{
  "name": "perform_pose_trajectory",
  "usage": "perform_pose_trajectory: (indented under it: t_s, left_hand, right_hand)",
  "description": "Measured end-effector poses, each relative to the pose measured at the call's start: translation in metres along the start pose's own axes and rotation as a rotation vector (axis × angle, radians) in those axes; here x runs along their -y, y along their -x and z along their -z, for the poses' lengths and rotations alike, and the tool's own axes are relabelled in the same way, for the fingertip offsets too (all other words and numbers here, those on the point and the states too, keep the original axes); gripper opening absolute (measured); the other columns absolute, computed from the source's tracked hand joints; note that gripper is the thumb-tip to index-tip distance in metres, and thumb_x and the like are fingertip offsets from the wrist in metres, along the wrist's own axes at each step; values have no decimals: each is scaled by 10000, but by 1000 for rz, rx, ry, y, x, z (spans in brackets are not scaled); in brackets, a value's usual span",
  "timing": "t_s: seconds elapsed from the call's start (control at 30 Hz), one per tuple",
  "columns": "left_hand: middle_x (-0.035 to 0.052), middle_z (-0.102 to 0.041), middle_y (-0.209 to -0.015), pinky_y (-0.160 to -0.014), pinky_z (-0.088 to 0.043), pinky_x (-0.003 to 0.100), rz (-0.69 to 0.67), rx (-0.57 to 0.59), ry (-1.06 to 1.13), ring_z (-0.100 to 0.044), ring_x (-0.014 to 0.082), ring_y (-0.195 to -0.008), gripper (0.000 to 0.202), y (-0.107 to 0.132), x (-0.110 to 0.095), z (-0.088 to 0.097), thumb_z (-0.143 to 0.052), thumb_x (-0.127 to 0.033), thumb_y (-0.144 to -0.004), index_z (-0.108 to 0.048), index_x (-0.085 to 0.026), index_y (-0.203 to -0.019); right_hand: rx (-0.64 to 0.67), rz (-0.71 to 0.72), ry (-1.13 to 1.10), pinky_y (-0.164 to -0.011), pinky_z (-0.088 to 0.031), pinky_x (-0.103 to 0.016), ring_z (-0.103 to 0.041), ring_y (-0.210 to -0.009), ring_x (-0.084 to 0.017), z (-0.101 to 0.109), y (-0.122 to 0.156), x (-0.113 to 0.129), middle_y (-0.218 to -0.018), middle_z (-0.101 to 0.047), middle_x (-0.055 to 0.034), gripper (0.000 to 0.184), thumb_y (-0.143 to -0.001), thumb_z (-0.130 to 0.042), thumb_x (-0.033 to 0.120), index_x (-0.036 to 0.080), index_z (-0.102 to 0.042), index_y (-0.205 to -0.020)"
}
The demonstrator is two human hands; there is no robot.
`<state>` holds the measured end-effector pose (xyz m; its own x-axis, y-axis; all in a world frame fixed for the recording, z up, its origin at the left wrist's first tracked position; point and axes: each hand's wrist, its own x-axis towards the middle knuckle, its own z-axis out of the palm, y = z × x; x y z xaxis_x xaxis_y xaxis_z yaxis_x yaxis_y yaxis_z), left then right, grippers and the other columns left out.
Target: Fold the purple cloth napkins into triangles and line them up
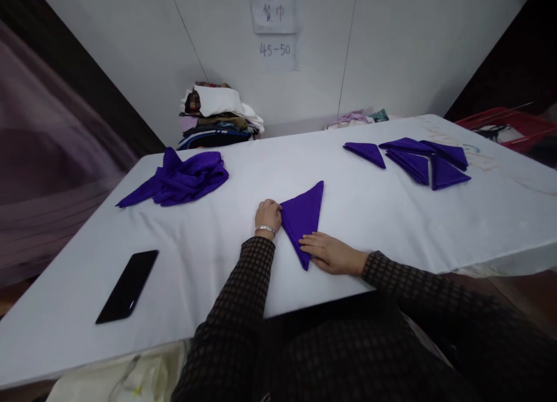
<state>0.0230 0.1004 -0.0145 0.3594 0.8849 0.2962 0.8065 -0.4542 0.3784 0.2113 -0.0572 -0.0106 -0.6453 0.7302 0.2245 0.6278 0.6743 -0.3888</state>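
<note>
The left hand (268, 215) pinches a corner of the purple cloth (301, 216), mid-table (217, 263); the right hand (331, 253) lies open across its lower part. Triangle folding seems in hand; the next move likely calls for aligned edges, matching the 5 folded cloths (409, 165).

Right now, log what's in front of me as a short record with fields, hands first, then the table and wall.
Left hand: curled at the left corner of a purple cloth triangle; whether it pinches is unclear
Right hand: fingers resting on the triangle's near part
Surface: white table
Far left: crumpled purple cloth
Near left: black phone
Far right: five folded purple triangles
By the wall: stacked clothes
Wall: handwritten paper, "45-50" readable
</note>
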Motion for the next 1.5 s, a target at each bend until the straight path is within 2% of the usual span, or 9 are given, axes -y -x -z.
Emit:
perform_pose_trajectory:
  t_s: [0.33,0.53,0.7,0.83,0.93,1.0,1.17,1.33,1.5]
  left_hand:
    - [65,-587,-1209,-959,-445,361,68,63,-100,-525,231,-1099,306,16,-4,6,-476,-130,-811,-723,-220,-966]
    - [58,-585,-1235,-984,-432,352,74,69,-101,-521,226,-1128,350,22,-5,7,-468,-108,-796,-719,-222,-1012]
    - [54,-587,-1241,-997,-420,347,96,71,-94,-514,223,-1145,352,23,-5,7,-472,-124,-799,-716,-230,-1030]
    - [54,-597,-1231,-999,-415,349,108,67,-79,-515,222,-1144,352,24,-5,7,-467,-123,-802,-720,-231,-1022]
    - [62,-598,-1233,-998,-408,351,112,78,-71,-512,228,-1141,350,24,-6,8,-464,-121,-808,-716,-215,-1032]
    - [69,-596,-1237,-997,-400,344,112,86,-66,-507,226,-1140,354,24,-7,10,-458,-112,-811,-712,-197,-1043]
    - [59,-590,-1246,-980,-395,330,116,89,-63,-502,222,-1134,349,25,-8,12,-461,-105,-810,-709,-199,-1036]
    - [67,-591,-1242,-967,-399,358,137,86,-78,-499,240,-1137,337,32,-11,15,-488,-90,-766,-723,-207,-976]
    - [69,-615,-1188,-941,-432,370,126,91,-126,-504,248,-1131,314,49,-20,22,-490,-106,-752,-738,-222,-905]
  right_hand:
    - [-106,-77,19,-1059,-316,-523,-403,-1302,-242,11,26,-7,-1358,-516,-119,450,-851,-474,153,186,-518,-1298]
    - [-179,-79,27,-1049,-337,-508,-395,-1300,-253,7,28,0,-1333,-527,-141,376,-884,-463,196,156,-545,-1248]
    - [-280,-165,-27,-885,-462,-415,-559,-1042,-227,7,27,19,-1098,-633,-121,271,-930,-433,274,184,-592,-1130]
    - [-220,-398,14,-719,-454,-328,-592,-783,-202,7,20,40,-826,-651,-68,294,-902,-498,448,178,-595,-970]
    - [-101,-576,67,-623,-421,-296,-606,-677,-201,5,9,53,-742,-660,-47,462,-869,-509,532,151,-526,-1129]
    - [-30,-616,114,-620,-417,-299,-632,-705,-225,2,1,59,-786,-687,-72,576,-876,-479,541,127,-434,-1272]
    - [37,-637,209,-676,-432,-316,-654,-817,-252,-5,-10,65,-983,-701,-128,602,-897,-416,349,121,-255,-1431]
    - [-21,-649,201,-692,-424,-309,-644,-853,-238,4,6,52,-1119,-663,-128,589,-849,-410,202,143,-302,-1424]
    - [-161,-787,81,-631,-383,-264,-609,-746,-180,20,40,27,-902,-691,-43,551,-821,-471,176,166,-386,-1365]
